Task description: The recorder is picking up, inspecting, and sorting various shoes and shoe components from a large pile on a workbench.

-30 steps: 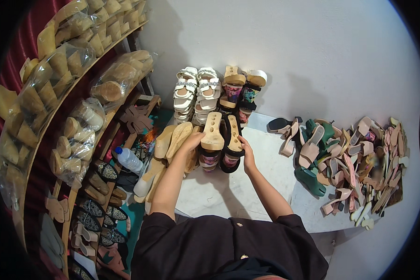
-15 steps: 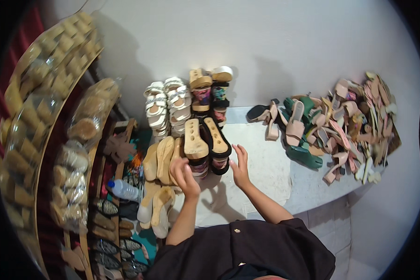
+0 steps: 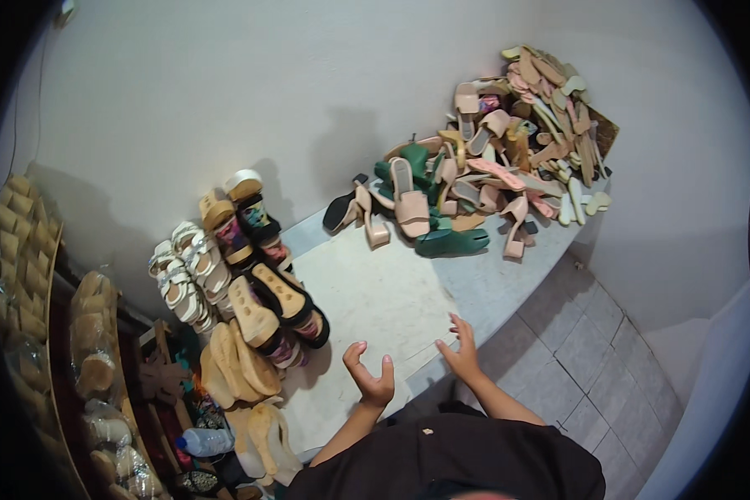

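The left hand and right hand are empty, fingers parted. Stacked sandals stand left of the left hand.

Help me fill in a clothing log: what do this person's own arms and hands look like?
The left hand and right hand are bare, with no gloves, rings or bracelets visible. The dark, near-black shirt has sleeves that leave the forearms uncovered; a pale button shows on its front.

White sandals, black-edged beige sole, multicoloured patterned strap, green shoe form, pale pink slide
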The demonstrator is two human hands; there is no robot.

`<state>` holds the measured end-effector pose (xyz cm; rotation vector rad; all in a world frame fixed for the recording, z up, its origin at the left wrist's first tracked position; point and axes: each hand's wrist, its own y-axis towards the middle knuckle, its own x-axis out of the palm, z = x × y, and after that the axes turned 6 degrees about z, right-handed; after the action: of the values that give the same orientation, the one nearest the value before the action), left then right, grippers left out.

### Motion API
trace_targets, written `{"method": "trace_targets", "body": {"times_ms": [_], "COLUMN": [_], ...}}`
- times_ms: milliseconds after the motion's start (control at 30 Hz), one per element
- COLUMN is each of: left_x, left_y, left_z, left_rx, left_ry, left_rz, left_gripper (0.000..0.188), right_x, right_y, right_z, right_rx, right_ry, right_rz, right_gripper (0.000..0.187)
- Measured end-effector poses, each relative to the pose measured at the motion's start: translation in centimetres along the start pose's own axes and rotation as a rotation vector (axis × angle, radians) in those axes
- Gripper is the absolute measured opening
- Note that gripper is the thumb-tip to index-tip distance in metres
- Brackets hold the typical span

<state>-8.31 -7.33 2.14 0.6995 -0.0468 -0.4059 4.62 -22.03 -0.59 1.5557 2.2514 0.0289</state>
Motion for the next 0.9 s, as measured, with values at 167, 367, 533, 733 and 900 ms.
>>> {"method": "trace_targets", "body": {"times_ms": [167,367,533,733,900], "left_x": [4.9,15.0,23.0,28.1,31.2], "left_y": [-0.7,-3.8,-6.3,-7.2,-5.5], "left_z": [2.3,6.4,9.1,9.5,6.7], "left_rx": [0.036,-0.009,0.005,0.013,-0.033], "left_ry": [-0.048,-0.156,-0.237,-0.190,-0.051], "left_rz": [-0.029,-0.012,-0.126,-0.197,-0.125], "left_gripper": [0.053,0.050,0.053,0.053,0.052], "right_x": [-9.1,-19.1,-26.9,-31.7,-31.7], "right_y": [0.4,1.8,2.7,4.5,8.8], "right_z": [4.2,7.0,12.0,15.8,16.3], "right_rx": [0.167,0.129,0.159,0.241,0.206], "right_ry": [-0.049,-0.042,0.014,0.095,0.119], "right_rz": [0.329,0.366,0.474,0.555,0.435], "right_gripper": [0.057,0.038,0.035,0.030,0.026]}}
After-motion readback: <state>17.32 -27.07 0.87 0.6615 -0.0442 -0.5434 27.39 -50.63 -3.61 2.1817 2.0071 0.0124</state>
